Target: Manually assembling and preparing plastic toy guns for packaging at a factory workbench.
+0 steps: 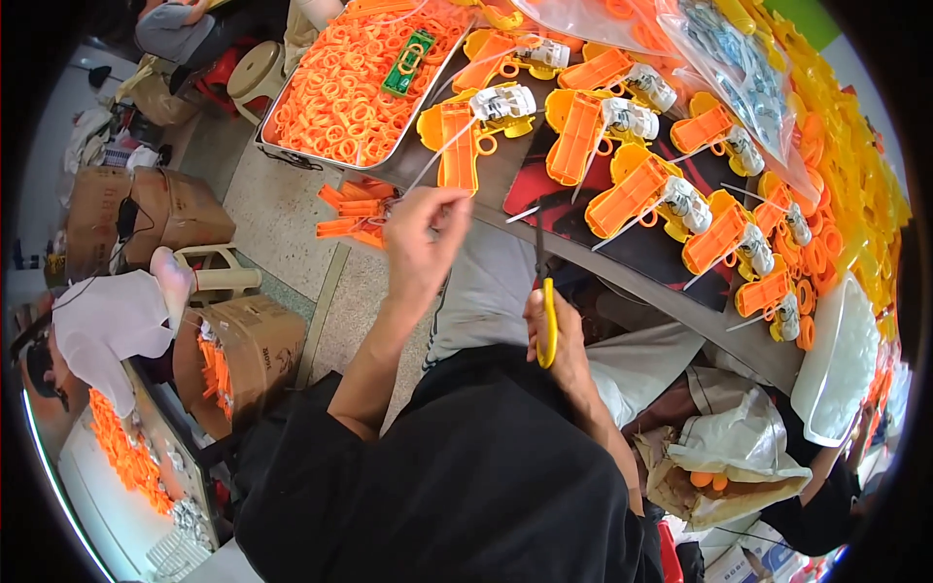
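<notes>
Yellow-handled scissors [548, 325] are in my right hand [569, 340], their dark blades pointing up toward the table edge. My left hand [425, 243] is raised at that edge with fingers curled together. Its fingertips are by the lower end of an orange plastic part [458, 146], which lies on a yellow toy piece with a white mechanism [503, 101]. A thin white strip [445, 154] slants from that piece toward my left hand. Whether the fingers grip anything is hidden. Several similar orange, yellow and white assemblies [630, 196] lie to the right, many with white strips sticking out.
A metal tray [267, 146] of orange rings, with a green piece [407, 63] on top, stands at the left. Yellow parts [826, 107], a clear bag [729, 58] and a white tub [834, 364] fill the right. Cardboard boxes [248, 345] and other people are around.
</notes>
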The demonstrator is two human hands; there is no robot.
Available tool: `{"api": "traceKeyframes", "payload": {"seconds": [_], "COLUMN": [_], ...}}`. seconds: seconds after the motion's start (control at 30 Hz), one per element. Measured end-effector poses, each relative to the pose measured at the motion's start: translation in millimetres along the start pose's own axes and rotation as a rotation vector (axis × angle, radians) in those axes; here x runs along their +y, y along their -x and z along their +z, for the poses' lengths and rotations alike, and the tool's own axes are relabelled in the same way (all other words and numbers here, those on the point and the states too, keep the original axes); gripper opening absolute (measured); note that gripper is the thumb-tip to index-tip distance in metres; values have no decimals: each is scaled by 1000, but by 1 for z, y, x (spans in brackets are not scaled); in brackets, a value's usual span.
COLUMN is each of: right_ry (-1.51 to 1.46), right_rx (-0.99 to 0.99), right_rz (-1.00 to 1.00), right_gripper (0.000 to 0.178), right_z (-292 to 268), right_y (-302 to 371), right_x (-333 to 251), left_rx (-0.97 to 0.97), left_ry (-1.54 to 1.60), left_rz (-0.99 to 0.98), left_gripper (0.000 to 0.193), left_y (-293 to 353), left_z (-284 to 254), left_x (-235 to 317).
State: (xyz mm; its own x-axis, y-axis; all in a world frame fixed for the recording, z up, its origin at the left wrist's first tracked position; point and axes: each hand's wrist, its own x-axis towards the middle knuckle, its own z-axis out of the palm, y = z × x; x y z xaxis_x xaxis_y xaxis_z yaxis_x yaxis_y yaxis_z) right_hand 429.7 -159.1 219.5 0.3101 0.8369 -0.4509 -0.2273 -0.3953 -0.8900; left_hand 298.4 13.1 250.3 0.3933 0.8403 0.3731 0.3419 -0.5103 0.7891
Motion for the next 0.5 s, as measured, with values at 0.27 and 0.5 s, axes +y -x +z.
{"api": "traceKeyframes", "payload": {"seconds": [0.27,0.5], "right_ry": [753,619], "right_rx": [-253,-287], "right_rz": [-320,-28], "right_gripper": [48,59], "right_z": [31,28], "right_y": [12,-5], "right_x": [4,-28], "left_rx": [205,243], "left_ry": [-22,-219], "left_rz": [-223,39], "left_gripper": [28,19], "left_y": [5,-7], "left_z": [-47,-23], "left_x": [-74,-79]}}
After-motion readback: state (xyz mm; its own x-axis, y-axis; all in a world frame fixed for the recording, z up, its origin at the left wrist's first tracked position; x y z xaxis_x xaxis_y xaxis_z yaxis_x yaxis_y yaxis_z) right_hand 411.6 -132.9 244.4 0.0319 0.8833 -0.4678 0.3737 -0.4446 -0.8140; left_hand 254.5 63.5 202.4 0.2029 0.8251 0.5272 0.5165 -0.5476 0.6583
